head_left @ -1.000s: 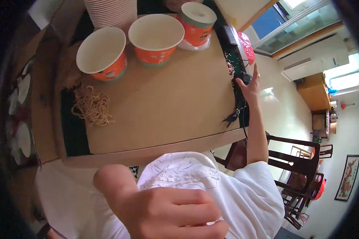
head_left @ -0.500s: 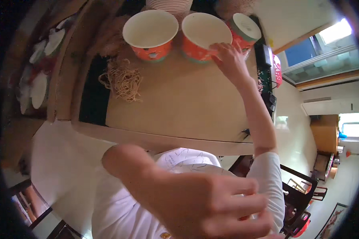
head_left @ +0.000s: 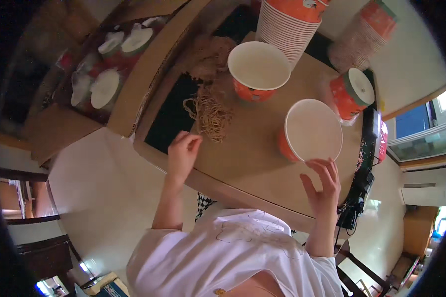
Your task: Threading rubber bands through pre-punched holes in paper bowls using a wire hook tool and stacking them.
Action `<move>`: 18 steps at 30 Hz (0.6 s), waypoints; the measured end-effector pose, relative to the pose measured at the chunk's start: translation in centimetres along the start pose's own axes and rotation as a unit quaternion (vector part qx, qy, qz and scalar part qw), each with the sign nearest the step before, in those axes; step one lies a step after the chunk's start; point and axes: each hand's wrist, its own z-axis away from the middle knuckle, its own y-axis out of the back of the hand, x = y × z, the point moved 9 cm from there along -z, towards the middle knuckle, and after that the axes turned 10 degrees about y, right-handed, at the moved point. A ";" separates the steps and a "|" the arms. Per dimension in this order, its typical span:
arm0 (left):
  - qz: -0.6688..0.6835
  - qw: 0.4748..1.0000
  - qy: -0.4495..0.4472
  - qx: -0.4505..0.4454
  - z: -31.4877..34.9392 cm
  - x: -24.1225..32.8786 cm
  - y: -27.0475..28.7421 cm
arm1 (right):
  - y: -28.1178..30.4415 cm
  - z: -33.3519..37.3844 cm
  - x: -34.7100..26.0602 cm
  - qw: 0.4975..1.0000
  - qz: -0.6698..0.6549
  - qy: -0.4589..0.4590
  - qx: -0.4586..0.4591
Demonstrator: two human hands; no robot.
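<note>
An orange-red paper tub (head_left: 285,144) with a white inside stands upright near the table's right side. Close by its near rim is my right hand (head_left: 324,184), thumb and fingers apart, the fingertips at or just beside the rim. My left hand (head_left: 183,153) hovers by the table's front left edge, fingers curled together, with nothing visible in them. Just beyond it lies a loose heap of thin beige strings (head_left: 212,117). A second paper tub (head_left: 260,67) of the same kind stands farther back, upright and open at the top.
A tall stack of nested tubs (head_left: 288,32) rises at the back, and another wrapped stack (head_left: 364,34) stands behind right. An upturned wrapped tub (head_left: 352,94) lies at the right edge. Brown netting (head_left: 210,55) sits behind the strings. On the left is an open cardboard box (head_left: 148,69) of wrapped tubs.
My right hand has drawn one tub nearer, away from the other, and its fingers are apart at the rim. My left hand has moved from close to the camera to near the strings. The view has shifted.
</note>
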 end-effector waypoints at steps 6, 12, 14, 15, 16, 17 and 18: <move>-0.118 0.984 -0.133 -0.032 0.7 4.2 -4.9 | -1.5 1.3 -2.5 0.989 -0.147 0.031 -0.005; -0.273 0.927 -0.250 -0.057 -2.5 6.7 -7.2 | -2.6 2.1 -2.8 0.981 -0.186 0.046 -0.034; -0.144 0.962 -0.224 -0.054 -4.0 10.1 -4.3 | -2.4 2.4 -2.5 0.983 -0.181 0.028 -0.031; -0.013 0.980 -0.192 -0.052 -4.9 12.1 -2.1 | -2.3 2.5 -2.1 0.983 -0.179 0.011 -0.028; 0.041 0.981 -0.186 -0.034 -5.3 13.8 0.0 | -2.2 2.6 -2.0 0.984 -0.178 0.009 -0.026; 0.096 0.979 -0.179 -0.018 -5.8 15.1 1.8 | -2.3 2.7 -1.8 0.983 -0.180 0.009 -0.022; 0.227 0.954 -0.193 -0.020 -6.2 16.5 3.6 | -2.3 2.7 -1.6 0.983 -0.185 0.012 -0.018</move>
